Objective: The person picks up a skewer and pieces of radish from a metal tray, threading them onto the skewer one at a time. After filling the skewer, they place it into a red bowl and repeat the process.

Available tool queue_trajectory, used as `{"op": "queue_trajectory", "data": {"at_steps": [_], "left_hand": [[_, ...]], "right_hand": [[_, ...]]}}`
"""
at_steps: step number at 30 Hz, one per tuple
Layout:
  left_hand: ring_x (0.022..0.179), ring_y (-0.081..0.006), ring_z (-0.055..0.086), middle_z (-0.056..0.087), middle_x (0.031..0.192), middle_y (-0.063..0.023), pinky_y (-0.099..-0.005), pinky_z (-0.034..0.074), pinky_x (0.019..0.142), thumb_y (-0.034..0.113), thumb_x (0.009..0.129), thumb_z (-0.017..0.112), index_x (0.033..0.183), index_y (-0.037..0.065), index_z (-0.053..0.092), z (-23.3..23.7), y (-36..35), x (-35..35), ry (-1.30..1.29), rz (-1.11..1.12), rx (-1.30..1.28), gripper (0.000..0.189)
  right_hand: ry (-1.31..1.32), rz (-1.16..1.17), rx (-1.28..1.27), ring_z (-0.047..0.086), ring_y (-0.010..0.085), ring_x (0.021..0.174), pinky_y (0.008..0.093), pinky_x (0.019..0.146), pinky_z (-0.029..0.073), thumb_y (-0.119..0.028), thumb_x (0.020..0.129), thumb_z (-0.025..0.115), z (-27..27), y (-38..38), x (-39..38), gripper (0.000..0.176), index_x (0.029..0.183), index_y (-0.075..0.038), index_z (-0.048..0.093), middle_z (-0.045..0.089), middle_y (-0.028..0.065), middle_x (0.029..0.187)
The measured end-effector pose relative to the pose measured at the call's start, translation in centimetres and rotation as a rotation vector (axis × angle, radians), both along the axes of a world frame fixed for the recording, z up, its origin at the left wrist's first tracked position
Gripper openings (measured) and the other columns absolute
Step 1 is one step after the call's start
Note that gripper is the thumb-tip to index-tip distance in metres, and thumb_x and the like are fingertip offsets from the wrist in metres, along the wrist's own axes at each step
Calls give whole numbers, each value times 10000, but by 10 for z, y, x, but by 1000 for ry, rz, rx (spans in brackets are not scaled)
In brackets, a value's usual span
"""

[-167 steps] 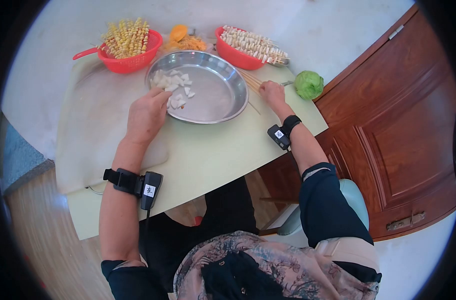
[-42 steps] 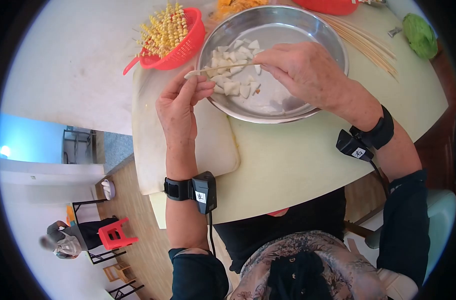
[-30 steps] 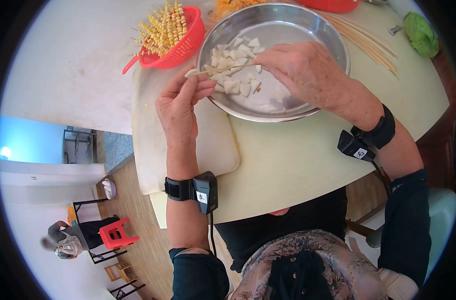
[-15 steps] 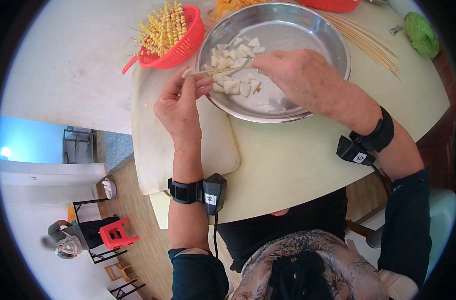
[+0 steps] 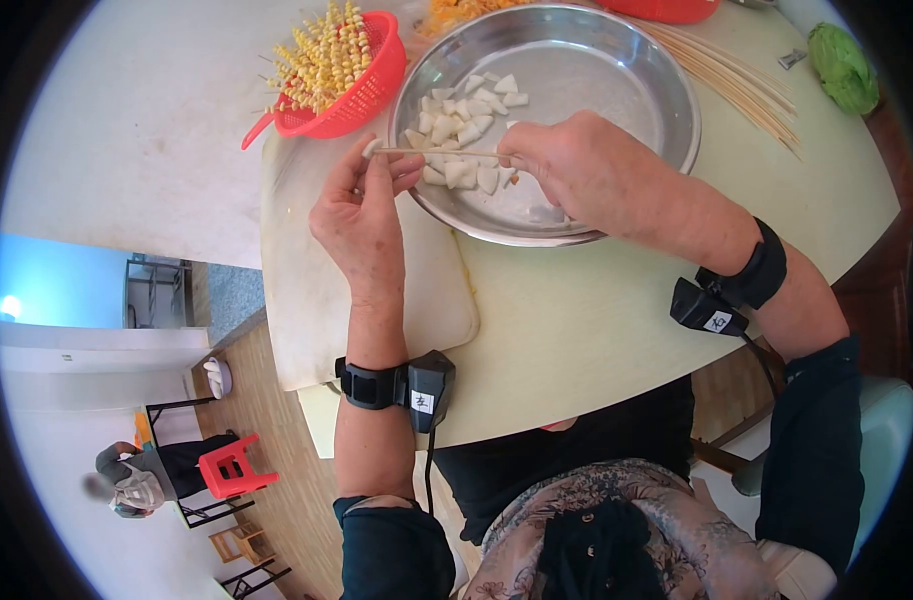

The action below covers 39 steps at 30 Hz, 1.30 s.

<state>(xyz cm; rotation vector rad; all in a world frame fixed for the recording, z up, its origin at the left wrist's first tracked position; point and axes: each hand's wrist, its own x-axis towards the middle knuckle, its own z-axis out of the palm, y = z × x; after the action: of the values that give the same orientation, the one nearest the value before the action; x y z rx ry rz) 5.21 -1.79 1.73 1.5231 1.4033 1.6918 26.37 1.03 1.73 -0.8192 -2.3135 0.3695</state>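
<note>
Over the near left rim of a wide steel basin (image 5: 547,238), my left hand (image 5: 362,220) pinches a small white wedge-cut piece (image 5: 372,148) between thumb and finger. A thin bamboo skewer (image 5: 442,152) runs almost level from that piece across to my right hand (image 5: 587,165). Closed fingers of the right hand grip the skewer's other end above the basin. Beneath the skewer, several more white cut pieces (image 5: 462,175) lie heaped on the left side of the basin floor. The skewer's tip is hidden at the white piece.
A red colander (image 5: 382,85) full of yellow threaded skewers (image 5: 327,60) stands left of the basin. Loose bamboo skewers (image 5: 737,85) and a green cabbage (image 5: 843,68) lie to the right. A white cutting board (image 5: 377,320) sits under my left forearm. Another person (image 5: 147,475) is far off at left.
My right hand has shifted slightly down and left, bringing the skewer from a slight upward slant to nearly level. My left hand keeps its pinch on the white piece.
</note>
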Motion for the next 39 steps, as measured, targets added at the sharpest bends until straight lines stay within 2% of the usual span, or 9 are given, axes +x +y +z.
{"op": "queue_trajectory", "data": {"at_steps": [5,9,11,21,23,24,27,29,39], "left_hand": [[802,-196,673,658,873,-151,-295,569,712,-5,886,548,1109,-99,562,5,-1,-2,5,1,22,242],[844,-215,664,650,900,-137,-313,568,743,-10,852,612,1063,-90,589,2,1,-4,-55,59,90,227],[845,-212,663,652,900,-136,-312,569,741,-15,842,624,1050,-85,595,2,2,-7,-58,63,114,221],[843,-204,662,659,905,-158,-300,563,760,-26,846,617,1024,-93,606,1,2,-10,-34,40,145,190],[837,-206,663,659,901,-164,-300,563,764,-28,845,617,1018,-95,608,1,2,-10,-43,37,145,186],[830,-209,665,659,897,-168,-302,563,768,-31,844,616,1009,-95,610,2,2,-9,-76,35,144,177],[821,-214,667,659,893,-174,-306,565,773,-36,841,616,995,-93,613,1,3,-11,-103,33,145,164],[820,-215,668,659,893,-176,-308,566,774,-39,840,617,989,-92,613,0,3,-11,-101,33,144,159],[825,-220,670,658,894,-174,-309,569,766,-26,845,620,969,-98,617,-2,0,-3,6,66,163,143]], "right_hand": [[133,-29,-149,571,247,551,305,541,451,-54,860,534,12,0,3,117,909,-5,627,604,148,660],[203,-4,-83,565,213,543,295,540,449,-52,851,539,3,4,2,113,905,-3,626,607,139,660],[192,-15,-139,600,355,631,396,597,489,-124,851,567,7,1,1,160,796,19,616,604,205,676],[139,-25,-125,595,370,621,418,581,482,-142,872,544,4,2,-1,197,782,29,586,577,229,648],[123,-32,-83,577,300,575,345,555,458,-72,866,532,1,3,-1,110,878,3,611,593,170,665],[123,-32,-83,577,300,575,345,555,458,-72,866,532,1,3,-1,110,878,3,611,593,170,665],[115,-42,-90,574,304,577,349,556,456,-72,866,534,1,2,-2,107,879,2,610,588,174,666],[170,-34,-70,590,384,630,428,582,479,-135,869,541,0,1,-3,197,771,33,573,573,240,651],[66,-17,-179,605,369,626,420,580,478,-96,857,539,6,0,0,169,782,50,577,574,253,658]]}}
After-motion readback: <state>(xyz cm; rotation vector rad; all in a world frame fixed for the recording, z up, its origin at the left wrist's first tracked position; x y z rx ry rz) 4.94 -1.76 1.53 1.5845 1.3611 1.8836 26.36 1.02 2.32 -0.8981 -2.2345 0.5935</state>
